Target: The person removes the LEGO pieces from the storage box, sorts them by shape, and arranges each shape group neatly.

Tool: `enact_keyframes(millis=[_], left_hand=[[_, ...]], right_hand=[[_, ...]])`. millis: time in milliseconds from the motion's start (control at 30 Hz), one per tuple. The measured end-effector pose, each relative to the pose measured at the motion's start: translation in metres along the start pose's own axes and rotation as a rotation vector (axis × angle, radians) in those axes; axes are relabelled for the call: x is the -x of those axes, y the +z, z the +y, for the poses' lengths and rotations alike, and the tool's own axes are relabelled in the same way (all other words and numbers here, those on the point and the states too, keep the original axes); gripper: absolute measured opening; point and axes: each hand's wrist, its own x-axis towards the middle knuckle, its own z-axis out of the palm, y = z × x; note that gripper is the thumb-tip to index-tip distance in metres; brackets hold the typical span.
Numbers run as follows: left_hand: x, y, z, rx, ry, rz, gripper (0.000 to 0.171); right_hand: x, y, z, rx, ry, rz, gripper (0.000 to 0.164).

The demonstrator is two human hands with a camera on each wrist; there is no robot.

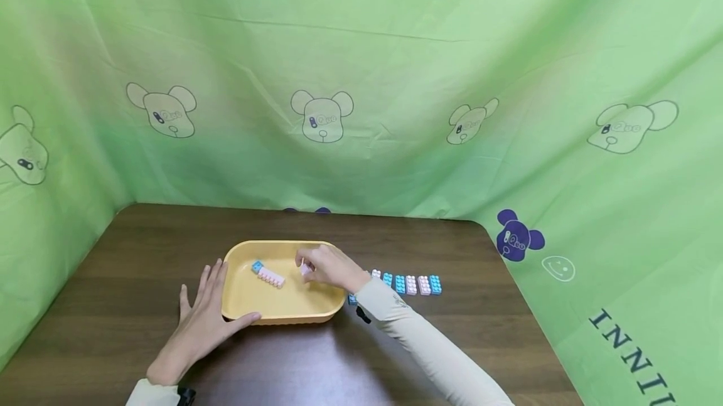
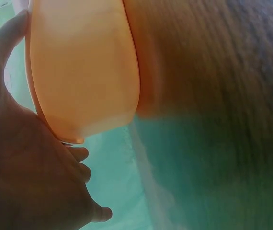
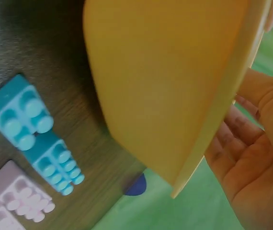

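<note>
A shallow yellow bin [image 1: 282, 320] stands on the table in the head view. Along its left end rests my left hand [image 1: 203, 315], fingers spread and fairly straight, thumb against the front rim. My right hand [image 1: 330, 266] reaches over the right end and pinches a pale pink toy brick [image 1: 305, 268] above the bin floor; the fingers partly hide it. Left of it in the bin lies a joined row of pink bricks [image 1: 271, 277] with a blue brick [image 1: 257, 267] at one end. In the right wrist view the bin wall hides the fingertips.
To the right of the bin, blue bricks [image 1: 400, 284] and pink bricks [image 1: 424, 285] stand in a row, partly behind the right sleeve [image 1: 390, 305]. A green curtain [image 1: 361, 161] surrounds the brown table [image 1: 480, 331].
</note>
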Motion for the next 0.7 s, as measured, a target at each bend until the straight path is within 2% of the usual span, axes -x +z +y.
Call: enact_keyframes(millis=[300, 467, 700], left_hand=[[-0.002, -0.001, 0.001, -0.004, 0.009, -0.004, 0.128], [-0.002, 0.000, 0.001, -0.003, 0.009, -0.005, 0.128], [-0.001, 0.000, -0.001, -0.015, 0.020, 0.004, 0.128]], right_hand=[[0.016, -0.005, 0.007, -0.054, -0.009, 0.015, 0.018], [0.025, -0.008, 0.008, -0.073, 0.013, 0.043, 0.025], [0.041, -0.009, 0.010, -0.096, 0.037, 0.118, 0.025]])
